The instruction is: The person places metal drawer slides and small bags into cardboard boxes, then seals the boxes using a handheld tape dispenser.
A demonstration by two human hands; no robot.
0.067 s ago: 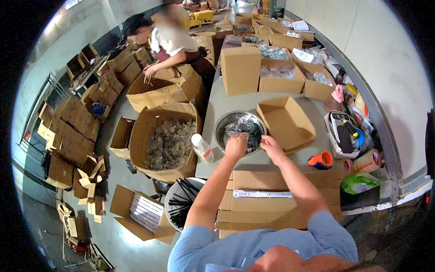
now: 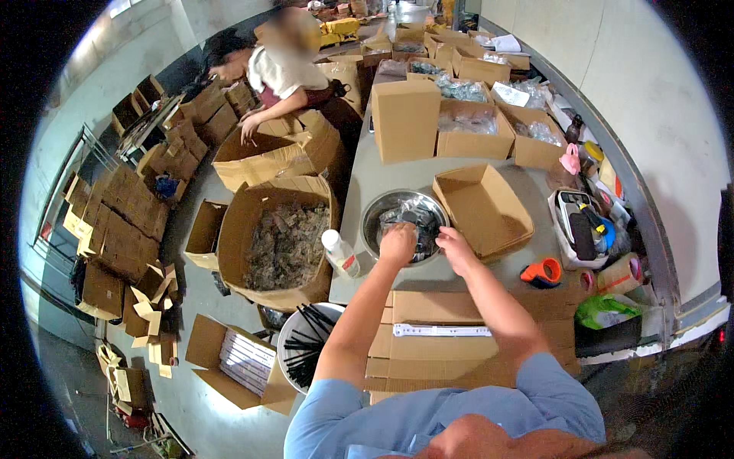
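- Head view: your left hand (image 2: 397, 243) sits over the near rim of the steel bowl (image 2: 380, 206), fingers curled down onto the dark packets (image 2: 417, 222) inside; the grasp looks closed, but you cannot tell exactly which packet it pinches.
- Your right hand (image 2: 456, 249) is at the bowl's near right rim, fingers bent toward the same packets, touching or just above them; whether it grips one you cannot tell.
- The bowl stands near the middle of the worktop (image 2: 367, 180), just left of an open flat box (image 2: 483, 206).
- A white bottle (image 2: 340, 252) lies at the worktop's left edge, just beside your left forearm.
- An orange tape dispenser (image 2: 541, 272) lies right of your right forearm, near the right edge.
- Flat cardboard stacks (image 2: 440, 348) cover the near end under your arms, a white strip (image 2: 441, 330) on top.
- A big carton of packets (image 2: 284, 241) stands on the floor left of the worktop.
- Another person (image 2: 287, 73) leans over a carton (image 2: 264, 153) at the far left.
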